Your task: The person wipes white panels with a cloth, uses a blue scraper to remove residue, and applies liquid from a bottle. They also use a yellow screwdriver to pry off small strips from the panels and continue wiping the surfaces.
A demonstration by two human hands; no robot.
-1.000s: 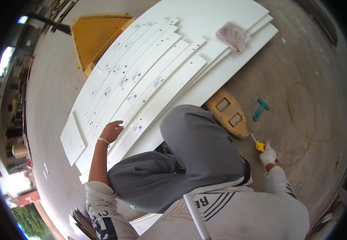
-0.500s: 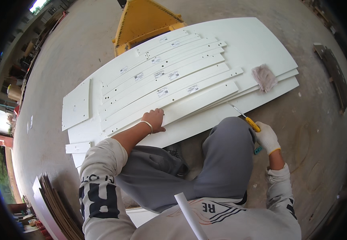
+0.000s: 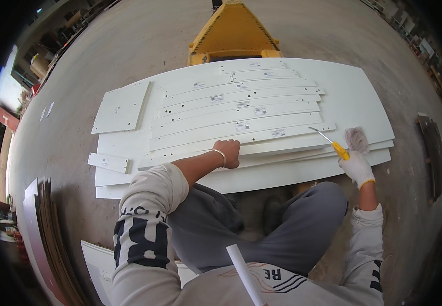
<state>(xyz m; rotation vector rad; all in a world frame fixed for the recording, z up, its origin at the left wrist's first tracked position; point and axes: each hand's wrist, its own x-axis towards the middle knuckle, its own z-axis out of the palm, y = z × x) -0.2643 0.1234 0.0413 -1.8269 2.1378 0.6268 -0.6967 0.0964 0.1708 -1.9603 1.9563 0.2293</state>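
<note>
My bare left hand (image 3: 227, 154), a bracelet at its wrist, is curled closed against the nearest narrow white board (image 3: 277, 148). What its fingers hold, if anything, is hidden. My right hand (image 3: 357, 169), in a white knit glove, grips a screwdriver (image 3: 339, 150) by its yellow handle. The thin metal shaft points left, its tip over the right end of a labelled strip (image 3: 307, 130). Just beyond the glove lies a crumpled pinkish-grey cloth (image 3: 356, 138). Several drilled white strips with paper labels lie in rows on larger white panels (image 3: 353, 92).
Behind the panels stands a yellow pallet jack (image 3: 233, 30). A squarish white board (image 3: 121, 108) and a short drilled piece (image 3: 109, 162) lie at the left. Boards (image 3: 47, 239) are stacked on the lower left floor; a dark plank (image 3: 431, 158) lies at the right.
The view has swung, shifting the panels lower in the picture. My right hand has lifted the screwdriver from beside my knee to over the panels, near the cloth. My left hand stays at the front board.
</note>
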